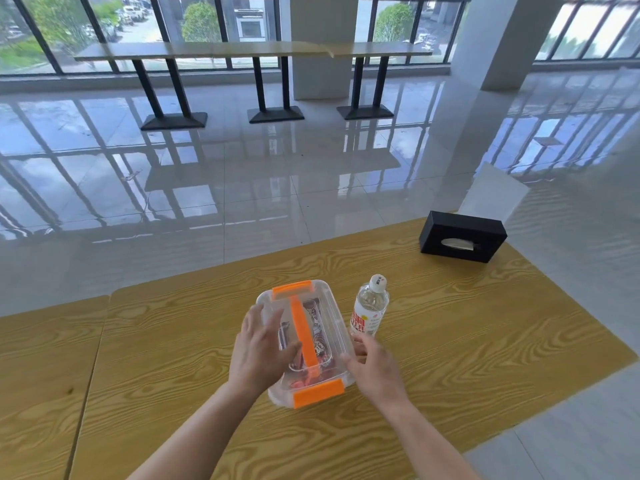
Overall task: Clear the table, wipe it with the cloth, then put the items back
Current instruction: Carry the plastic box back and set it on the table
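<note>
A clear plastic box (332,308) with an orange handle and orange clips stands on the wooden table (485,341), with small packets inside. My left hand (258,348) lies flat against the box's left side and lid, fingers straight. My right hand (372,365) touches the box's right side with relaxed fingers. A clear water bottle (370,306) with a white cap and red label stands upright just right of the box. A black tissue box (462,235) sits at the table's far right corner. No cloth is in view.
A second wooden table (45,375) adjoins on the left across a narrow seam. Beyond the tables lies glossy tiled floor (242,174), a long counter on black legs (249,51), a white pillar (498,39) and windows.
</note>
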The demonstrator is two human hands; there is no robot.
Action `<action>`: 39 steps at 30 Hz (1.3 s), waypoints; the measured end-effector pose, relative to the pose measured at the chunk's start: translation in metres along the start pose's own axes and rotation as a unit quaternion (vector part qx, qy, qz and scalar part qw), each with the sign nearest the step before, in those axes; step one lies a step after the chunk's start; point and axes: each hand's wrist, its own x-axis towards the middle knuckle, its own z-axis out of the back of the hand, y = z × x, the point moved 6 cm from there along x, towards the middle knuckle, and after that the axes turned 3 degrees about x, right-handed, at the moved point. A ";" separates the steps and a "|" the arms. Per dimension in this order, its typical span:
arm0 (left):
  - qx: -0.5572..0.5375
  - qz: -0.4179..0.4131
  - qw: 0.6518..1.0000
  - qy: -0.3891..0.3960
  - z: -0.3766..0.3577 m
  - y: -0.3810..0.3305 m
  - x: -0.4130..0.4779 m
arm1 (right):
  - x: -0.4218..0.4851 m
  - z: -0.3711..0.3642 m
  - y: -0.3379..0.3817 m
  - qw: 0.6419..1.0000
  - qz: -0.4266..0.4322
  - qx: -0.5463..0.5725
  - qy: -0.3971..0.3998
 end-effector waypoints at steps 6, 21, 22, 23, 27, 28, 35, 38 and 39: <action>0.101 -0.102 0.984 0.107 -0.024 -0.013 0.038 | -0.011 0.002 -0.005 0.999 0.012 0.009 -0.040; 0.143 -0.110 0.974 0.140 -0.042 -0.031 0.040 | -0.011 0.015 -0.018 0.996 0.000 0.039 -0.081; 0.144 -0.111 0.973 0.140 -0.042 -0.032 0.041 | -0.010 0.015 -0.019 0.996 -0.002 0.042 -0.081; 0.145 -0.112 0.973 0.140 -0.043 -0.032 0.041 | -0.009 0.016 -0.020 0.996 -0.004 0.043 -0.081; 0.143 -0.109 0.974 0.139 -0.044 -0.033 0.044 | -0.007 0.019 -0.020 0.996 -0.012 0.048 -0.080; 0.142 -0.108 0.974 0.137 -0.045 -0.033 0.045 | -0.006 0.019 -0.020 0.996 -0.014 0.049 -0.078; 0.144 -0.105 0.975 0.130 -0.046 -0.032 0.046 | -0.004 0.020 -0.021 0.996 -0.015 0.049 -0.070; 0.147 -0.102 0.975 0.130 -0.046 -0.033 0.046 | -0.003 0.020 -0.021 0.996 -0.017 0.052 -0.070; 0.146 -0.102 0.975 0.130 -0.046 -0.033 0.046 | -0.003 0.020 -0.020 0.996 -0.016 0.053 -0.069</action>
